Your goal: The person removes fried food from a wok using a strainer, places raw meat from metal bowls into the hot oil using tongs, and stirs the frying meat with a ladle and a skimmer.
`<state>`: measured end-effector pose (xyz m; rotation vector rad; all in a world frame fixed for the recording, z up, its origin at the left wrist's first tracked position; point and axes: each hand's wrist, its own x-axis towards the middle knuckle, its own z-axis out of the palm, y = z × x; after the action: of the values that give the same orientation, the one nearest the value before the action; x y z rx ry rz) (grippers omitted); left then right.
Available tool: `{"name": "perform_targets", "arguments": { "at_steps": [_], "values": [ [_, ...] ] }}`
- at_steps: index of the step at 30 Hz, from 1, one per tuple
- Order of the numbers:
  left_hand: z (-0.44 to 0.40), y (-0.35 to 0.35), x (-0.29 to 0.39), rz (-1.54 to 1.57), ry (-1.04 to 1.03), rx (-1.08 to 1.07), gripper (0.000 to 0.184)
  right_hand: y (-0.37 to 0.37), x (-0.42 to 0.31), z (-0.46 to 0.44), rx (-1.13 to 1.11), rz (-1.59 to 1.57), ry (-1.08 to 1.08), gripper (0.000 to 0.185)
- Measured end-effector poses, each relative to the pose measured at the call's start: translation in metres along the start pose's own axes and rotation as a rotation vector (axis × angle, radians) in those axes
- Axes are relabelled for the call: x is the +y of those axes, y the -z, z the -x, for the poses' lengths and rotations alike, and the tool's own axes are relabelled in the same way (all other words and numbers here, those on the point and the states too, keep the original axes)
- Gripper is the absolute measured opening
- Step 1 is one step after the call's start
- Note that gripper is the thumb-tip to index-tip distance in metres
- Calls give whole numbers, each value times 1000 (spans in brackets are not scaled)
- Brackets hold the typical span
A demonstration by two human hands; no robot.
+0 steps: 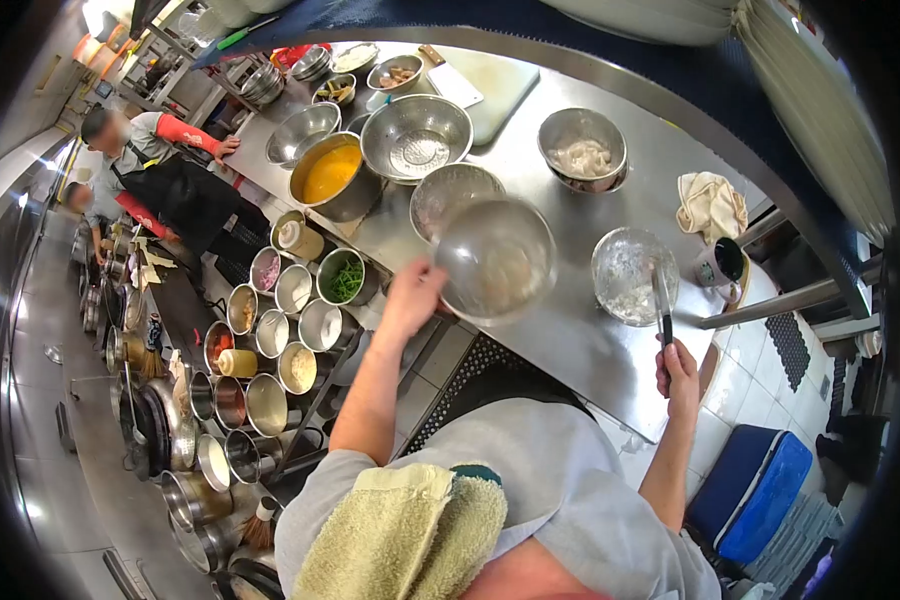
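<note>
A metal bowl [495, 260], blurred by motion, is gripped at its left rim by my left hand [414, 298], with something pale inside. Closed around the dark handle of a utensil [662, 300] is my right hand [678, 372]; the utensil's upper end reaches into a bowl coated with white powder or paste [620, 285]. Partly behind the blurred bowl sits another metal bowl [450, 195]. Farther back on the steel counter [570, 350], stacked bowls [582, 150] hold pale pieces.
A colander [416, 138], a pot of orange liquid [328, 175] and a cleaver [455, 85] are at the back left. A cloth [710, 205] and a mug [720, 262] stand right. Several ingredient containers [267, 395] fill the left. Two people [170, 170] are beyond.
</note>
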<state>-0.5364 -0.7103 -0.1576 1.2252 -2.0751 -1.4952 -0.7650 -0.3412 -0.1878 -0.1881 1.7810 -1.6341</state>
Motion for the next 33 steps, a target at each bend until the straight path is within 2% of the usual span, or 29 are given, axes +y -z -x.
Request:
{"name": "perform_targets", "arguments": {
  "at_steps": [4, 7, 10, 12, 14, 16, 18, 20, 21, 22, 24, 25, 27, 28, 30, 31, 33],
  "values": [
    [-1, 16, 38, 548, 95, 64, 22, -4, 4, 5, 9, 52, -17, 35],
    [15, 0, 36, 201, 139, -291, 19, -4, 4, 7, 36, 40, 5, 35],
    [-3, -38, 58, 76, -199, -657, 14, -5, 2, 15, 117, 6, -28, 33],
    [-46, -69, 96, -267, -352, -490, 21, -3, 5, 18, 71, 5, -48, 33],
    [-125, -114, 89, 15, -394, -326, 29, -5, 6, 25, 91, -6, -43, 33],
    [-207, -147, 87, -307, -465, -20, 36, -7, 7, 32, 113, -31, -32, 35],
    [-235, -158, 105, -153, -39, -132, 37, -3, 22, 40, 103, -51, 29, 36],
    [-262, -167, 95, 56, 50, -166, 28, -2, 29, 57, 150, -75, 11, 37],
    [-277, -171, 85, 81, 2, -151, 27, 0, 38, 64, 197, -102, -13, 35],
    [-282, -164, 89, 4, 33, -295, 28, 2, 44, 71, 213, -113, -13, 35],
    [-265, -161, 104, 226, -11, -337, 29, 9, 56, 83, 290, -171, -108, 32],
    [-255, -156, 109, 219, -10, -346, 29, 12, 60, 88, 316, -174, -119, 30],
    [-243, -138, 116, 498, -97, -415, 28, 18, 65, 90, 338, -179, -127, 30],
    [-236, -123, 119, 493, -95, -419, 28, 21, 67, 92, 353, -177, -135, 30],
    [-218, -93, 123, -592, -947, -278, 28, 25, 64, 87, 340, -178, -125, 30],
    [-215, -89, 119, -593, -948, -281, 28, 26, 59, 83, 330, -169, -112, 31],
    [-203, -82, 113, 468, -85, -378, 22, 26, 45, 74, 306, -160, -102, 32]
  ]
}}
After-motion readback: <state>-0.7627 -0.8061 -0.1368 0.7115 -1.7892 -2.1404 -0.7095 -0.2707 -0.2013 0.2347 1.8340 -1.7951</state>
